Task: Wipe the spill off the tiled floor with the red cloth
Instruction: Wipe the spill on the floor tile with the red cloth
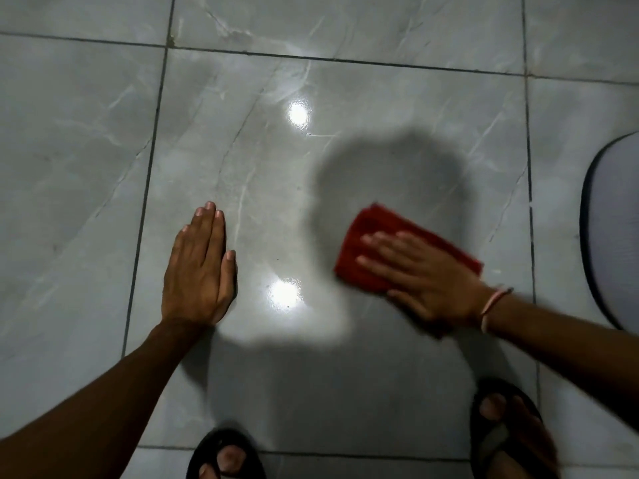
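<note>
Two hands down: your left hand lay flat, fingers together, on the tiled floor; your right hand pressed flat, fingers spread, on one red cloth, center-right.

Grey marbled tiled floor with dark grout lines, two bright light glares on the centre tile. Left hand flat on the floor, palm down, fingers together pointing far. Right hand flat on top of the folded red cloth, pressing it to the floor, blurred; thread bracelet at the wrist. Head shadow falls just beyond the cloth. Spill not clearly distinguishable. Two feet in dark sandals, left and right, at near edge. Grey mat with dark rim at right edge.
</note>
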`<state>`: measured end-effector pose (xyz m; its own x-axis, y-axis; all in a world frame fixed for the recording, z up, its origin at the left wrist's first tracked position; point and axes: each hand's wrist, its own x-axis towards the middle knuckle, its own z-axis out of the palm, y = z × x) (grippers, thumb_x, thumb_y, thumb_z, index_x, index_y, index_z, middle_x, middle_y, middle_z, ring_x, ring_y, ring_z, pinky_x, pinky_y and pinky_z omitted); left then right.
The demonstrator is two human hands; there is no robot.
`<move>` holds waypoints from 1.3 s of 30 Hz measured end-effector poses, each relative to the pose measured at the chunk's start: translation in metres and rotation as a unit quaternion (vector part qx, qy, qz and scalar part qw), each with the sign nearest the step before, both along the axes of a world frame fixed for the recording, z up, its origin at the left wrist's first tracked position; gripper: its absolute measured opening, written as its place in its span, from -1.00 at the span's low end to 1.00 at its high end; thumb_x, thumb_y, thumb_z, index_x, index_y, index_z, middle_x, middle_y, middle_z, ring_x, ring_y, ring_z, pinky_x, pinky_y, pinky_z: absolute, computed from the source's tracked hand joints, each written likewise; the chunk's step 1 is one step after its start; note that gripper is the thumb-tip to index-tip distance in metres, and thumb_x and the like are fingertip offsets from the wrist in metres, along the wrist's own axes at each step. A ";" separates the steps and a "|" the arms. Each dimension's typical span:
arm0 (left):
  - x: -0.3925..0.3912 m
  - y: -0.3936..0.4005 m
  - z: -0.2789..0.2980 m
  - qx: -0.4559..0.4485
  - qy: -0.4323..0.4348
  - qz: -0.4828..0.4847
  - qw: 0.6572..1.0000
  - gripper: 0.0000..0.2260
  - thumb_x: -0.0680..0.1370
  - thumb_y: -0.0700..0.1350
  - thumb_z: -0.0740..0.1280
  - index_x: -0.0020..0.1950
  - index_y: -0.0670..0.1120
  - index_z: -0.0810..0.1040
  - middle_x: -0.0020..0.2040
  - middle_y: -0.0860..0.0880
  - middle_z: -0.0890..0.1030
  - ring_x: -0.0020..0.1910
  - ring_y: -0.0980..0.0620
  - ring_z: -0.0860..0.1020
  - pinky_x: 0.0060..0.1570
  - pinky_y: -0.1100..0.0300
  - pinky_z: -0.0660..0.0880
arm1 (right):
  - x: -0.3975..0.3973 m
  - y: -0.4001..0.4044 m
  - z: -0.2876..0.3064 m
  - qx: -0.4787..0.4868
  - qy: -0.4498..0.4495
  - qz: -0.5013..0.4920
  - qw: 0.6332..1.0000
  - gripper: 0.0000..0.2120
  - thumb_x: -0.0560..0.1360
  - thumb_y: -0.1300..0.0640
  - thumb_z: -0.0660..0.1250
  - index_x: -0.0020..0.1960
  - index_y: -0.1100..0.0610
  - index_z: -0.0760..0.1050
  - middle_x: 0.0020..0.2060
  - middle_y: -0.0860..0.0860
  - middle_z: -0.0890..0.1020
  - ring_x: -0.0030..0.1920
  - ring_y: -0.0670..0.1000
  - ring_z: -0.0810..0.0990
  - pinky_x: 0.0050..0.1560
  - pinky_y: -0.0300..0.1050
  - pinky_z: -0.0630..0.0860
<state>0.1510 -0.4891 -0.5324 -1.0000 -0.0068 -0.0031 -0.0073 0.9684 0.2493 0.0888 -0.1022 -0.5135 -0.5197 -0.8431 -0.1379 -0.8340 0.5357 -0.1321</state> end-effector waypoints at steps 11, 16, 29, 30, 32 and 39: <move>0.000 -0.001 0.000 0.003 0.001 -0.004 1.000 -0.44 0.67 -0.01 0.02 0.65 -0.21 0.11 0.67 -0.18 0.14 0.67 -0.10 0.08 0.65 -0.06 0.07 | 0.032 -0.083 0.004 -0.042 -0.046 -0.016 0.998 -0.39 0.67 -0.13 0.14 0.64 0.09 0.16 0.66 0.16 0.17 0.68 0.15 0.08 0.68 0.17 0.08; -0.001 -0.002 0.000 -0.003 0.004 0.004 1.000 -0.44 0.67 -0.03 0.05 0.65 -0.20 0.12 0.67 -0.16 0.15 0.67 -0.08 0.08 0.65 0.00 0.03 | -0.034 0.013 0.005 -0.041 -0.009 0.021 0.999 -0.47 0.68 -0.07 0.12 0.60 0.09 0.26 0.60 0.17 0.32 0.63 0.17 0.26 0.58 0.26 0.30; -0.001 -0.001 0.001 -0.008 0.010 -0.003 1.000 -0.45 0.67 -0.04 0.04 0.65 -0.19 0.12 0.67 -0.16 0.14 0.68 -0.08 0.08 0.65 -0.02 0.05 | -0.011 -0.154 -0.003 -0.098 -0.011 -0.109 0.989 -0.44 0.70 -0.05 0.07 0.65 0.11 0.13 0.65 0.23 0.16 0.67 0.22 0.09 0.64 0.26 0.12; -0.001 -0.001 0.000 -0.011 0.010 -0.004 1.000 -0.44 0.67 -0.04 0.05 0.65 -0.19 0.11 0.68 -0.15 0.14 0.68 -0.08 0.08 0.65 -0.02 0.04 | 0.033 -0.141 -0.004 -0.100 -0.045 -0.031 0.994 -0.45 0.70 -0.05 0.08 0.64 0.10 0.15 0.65 0.21 0.18 0.68 0.20 0.09 0.65 0.25 0.12; -0.001 -0.002 -0.002 -0.016 0.012 -0.003 1.000 -0.45 0.67 -0.05 0.06 0.65 -0.19 0.11 0.68 -0.15 0.14 0.67 -0.08 0.09 0.64 -0.01 0.04 | 0.096 -0.098 -0.003 -0.089 -0.113 0.124 0.982 -0.46 0.70 -0.05 0.11 0.64 0.06 0.16 0.66 0.13 0.18 0.69 0.11 0.05 0.66 0.19 0.11; -0.001 -0.002 -0.002 -0.006 0.008 0.000 1.000 -0.45 0.67 -0.04 0.05 0.65 -0.18 0.11 0.68 -0.15 0.13 0.68 -0.07 0.06 0.65 0.05 -0.03 | -0.041 0.017 0.000 -0.030 -0.021 0.051 0.998 -0.51 0.68 0.00 0.07 0.58 0.09 0.29 0.59 0.18 0.31 0.61 0.20 0.28 0.59 0.26 0.27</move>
<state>0.1499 -0.4910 -0.5340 -0.9999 -0.0069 0.0129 -0.0037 0.9714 0.2374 0.0479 -0.0854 -0.5133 -0.4262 -0.8984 -0.1057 -0.8764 0.4390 -0.1981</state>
